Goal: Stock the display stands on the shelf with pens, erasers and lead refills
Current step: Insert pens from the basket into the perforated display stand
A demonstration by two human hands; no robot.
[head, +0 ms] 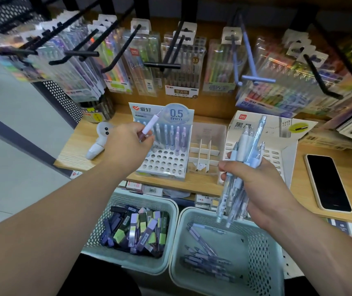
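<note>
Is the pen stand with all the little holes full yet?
No, only partly full. The pen stand has pens in its back rows, and the front holes are empty.

Shelf (202,184) matt wood-grain — baskets (171,210) perforated plastic — phone (328,182) glossy — pens (232,199) translucent plastic.

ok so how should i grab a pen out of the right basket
Pinch a pen mid-barrel from straight above. The pens lie flat on the floor of the basket, and its tall walls block a sideways reach.
</note>
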